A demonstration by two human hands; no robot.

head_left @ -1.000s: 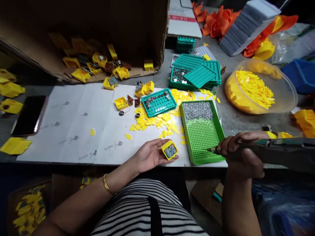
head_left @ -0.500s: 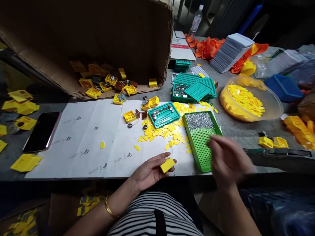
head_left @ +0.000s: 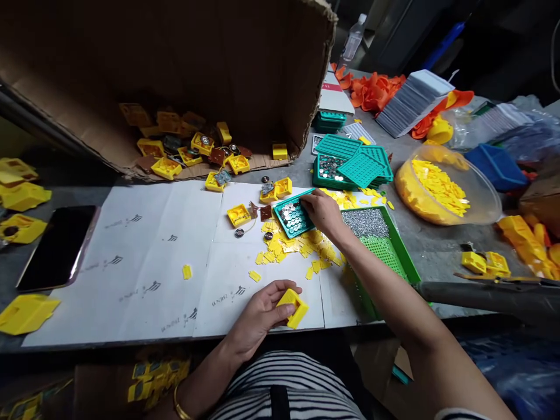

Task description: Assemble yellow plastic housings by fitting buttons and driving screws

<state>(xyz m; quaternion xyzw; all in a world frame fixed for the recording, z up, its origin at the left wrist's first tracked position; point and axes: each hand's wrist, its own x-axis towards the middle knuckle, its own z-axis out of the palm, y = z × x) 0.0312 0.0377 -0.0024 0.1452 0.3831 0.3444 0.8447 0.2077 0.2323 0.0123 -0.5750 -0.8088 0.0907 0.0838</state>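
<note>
My left hand (head_left: 262, 315) grips a small yellow plastic case (head_left: 293, 307) near the front edge of the white paper sheet (head_left: 149, 262). My right hand (head_left: 322, 211) reaches forward onto a teal tray of small round silver cells (head_left: 292, 218), its fingers curled down at the tray's right end; whether they pinch a cell is hidden. Loose yellow chips (head_left: 301, 248) lie scattered just below that tray. A bright green perforated tray (head_left: 385, 245) with small metal parts at its far end sits under my right forearm.
A tipped cardboard box (head_left: 175, 76) holds several yellow cases. A phone (head_left: 56, 245) lies at the left. Stacked teal trays (head_left: 354, 160), a clear bowl of yellow chips (head_left: 441, 184), a blue bin (head_left: 499, 157) and card stacks (head_left: 411, 102) stand at the right. A dark tool (head_left: 490, 294) lies at the front right.
My right hand left the tool beside the green tray and reached forward to the teal tray of cells. My left hand turned the yellow case over and closed round it.
</note>
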